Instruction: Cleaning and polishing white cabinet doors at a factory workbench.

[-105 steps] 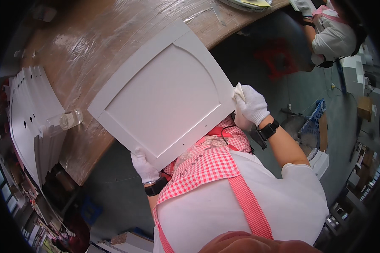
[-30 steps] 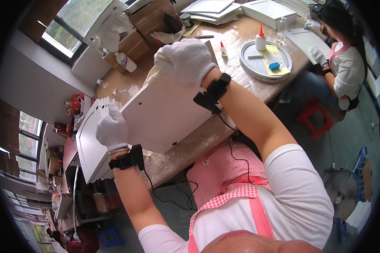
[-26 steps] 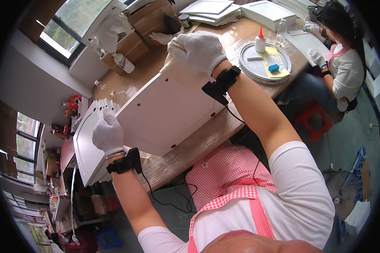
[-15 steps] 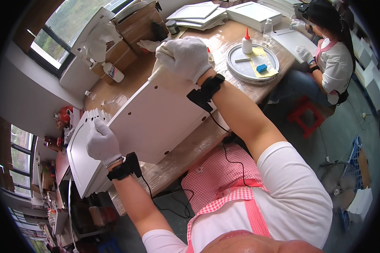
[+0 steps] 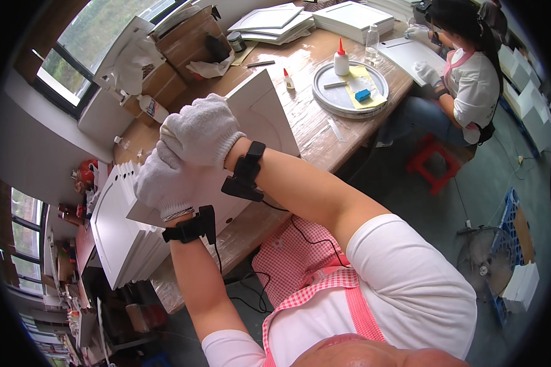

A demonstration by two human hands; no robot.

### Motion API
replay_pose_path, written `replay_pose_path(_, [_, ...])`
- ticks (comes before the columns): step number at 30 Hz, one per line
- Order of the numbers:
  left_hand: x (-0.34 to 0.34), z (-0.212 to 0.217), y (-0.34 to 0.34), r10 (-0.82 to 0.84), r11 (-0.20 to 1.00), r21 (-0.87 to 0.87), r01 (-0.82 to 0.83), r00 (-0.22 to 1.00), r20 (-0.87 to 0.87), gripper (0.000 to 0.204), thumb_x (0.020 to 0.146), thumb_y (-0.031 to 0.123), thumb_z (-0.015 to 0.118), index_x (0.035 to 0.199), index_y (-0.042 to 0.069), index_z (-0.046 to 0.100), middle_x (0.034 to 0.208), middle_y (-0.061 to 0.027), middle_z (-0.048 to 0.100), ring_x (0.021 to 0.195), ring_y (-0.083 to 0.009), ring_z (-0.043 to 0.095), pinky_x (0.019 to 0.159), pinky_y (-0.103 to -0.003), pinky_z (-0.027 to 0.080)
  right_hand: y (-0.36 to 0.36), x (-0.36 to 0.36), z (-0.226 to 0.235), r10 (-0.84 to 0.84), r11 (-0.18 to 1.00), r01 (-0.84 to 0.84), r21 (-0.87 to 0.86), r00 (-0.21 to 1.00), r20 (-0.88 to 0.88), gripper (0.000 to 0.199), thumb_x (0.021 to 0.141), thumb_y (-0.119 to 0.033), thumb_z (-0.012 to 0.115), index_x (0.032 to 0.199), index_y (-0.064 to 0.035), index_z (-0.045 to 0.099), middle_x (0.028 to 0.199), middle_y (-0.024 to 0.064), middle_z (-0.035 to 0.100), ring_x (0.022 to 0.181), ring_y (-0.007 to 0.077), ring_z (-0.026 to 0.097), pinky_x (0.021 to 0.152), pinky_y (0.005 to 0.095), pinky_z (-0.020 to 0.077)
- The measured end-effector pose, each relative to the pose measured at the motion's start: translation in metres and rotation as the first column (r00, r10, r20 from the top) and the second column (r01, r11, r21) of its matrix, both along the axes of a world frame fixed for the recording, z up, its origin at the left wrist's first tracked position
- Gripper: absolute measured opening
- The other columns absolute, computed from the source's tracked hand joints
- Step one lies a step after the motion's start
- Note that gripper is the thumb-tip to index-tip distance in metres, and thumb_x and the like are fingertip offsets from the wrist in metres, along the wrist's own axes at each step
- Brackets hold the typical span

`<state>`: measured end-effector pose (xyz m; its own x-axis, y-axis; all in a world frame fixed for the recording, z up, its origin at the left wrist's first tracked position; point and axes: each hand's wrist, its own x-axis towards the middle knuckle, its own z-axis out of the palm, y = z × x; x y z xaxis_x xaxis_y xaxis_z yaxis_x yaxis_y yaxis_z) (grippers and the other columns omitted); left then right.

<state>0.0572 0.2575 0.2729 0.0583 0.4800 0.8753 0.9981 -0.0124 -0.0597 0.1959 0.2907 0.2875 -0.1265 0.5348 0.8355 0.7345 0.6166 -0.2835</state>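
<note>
A white panel (image 5: 264, 116) with small dark holes along its edge stands tilted on the table in front of me. My left hand (image 5: 164, 182), in a white knit glove, grips the panel's left end with closed fingers. Right beside it, partly overlapping it, my gloved right hand (image 5: 203, 129) is closed at the panel's upper edge. The pale cloth seen in the right hand a moment ago is now mostly hidden under the glove.
Several white panels (image 5: 119, 226) lean in a stack at left. A round tray (image 5: 324, 104) carries a red-tipped glue bottle (image 5: 341, 60) and a blue block (image 5: 362, 95). A smaller glue bottle (image 5: 289, 79) stands nearby. At right a co-worker (image 5: 471, 85) handles another panel.
My right hand has swept left along the panel's upper edge to meet my left hand. The panel's far end, previously covered by the cloth and glove, is exposed. The view has shifted slightly.
</note>
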Motion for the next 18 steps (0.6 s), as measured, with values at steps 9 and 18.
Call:
replay_pose_path(9, [-0.102,-0.012,-0.033,0.219,0.974,-0.079,-0.212,0.971,0.097,0.053,0.105,0.045,0.048,0.084,0.007,0.079,0.073,-0.0176,0.071,0.067,-0.0385,0.07,0.062,-0.048,0.054,0.042,0.098,-0.007,-0.026,0.998,0.024,0.053,0.998,0.052,0.027,0.092,-0.041,0.063,0.087,-0.018,0.076,0.079,0.0098,0.073,0.077,0.0315,0.071,0.071,0.0458,0.0533])
replay_pose_path(18, [-0.077,-0.008,-0.028,0.028,0.988,0.099,-0.121,0.761,0.648,0.056,0.103,0.05,0.056,0.085,0.001,0.077,0.071,-0.0155,0.072,0.065,-0.0309,0.07,0.063,-0.041,0.053,0.075,0.099,-0.024,0.307,0.903,-0.38,0.202,0.239,-0.921,0.028,0.106,-0.023,0.059,0.093,-0.0034,0.074,0.083,-0.0007,0.072,0.074,0.0069,0.06,0.068,0.0238,0.0501])
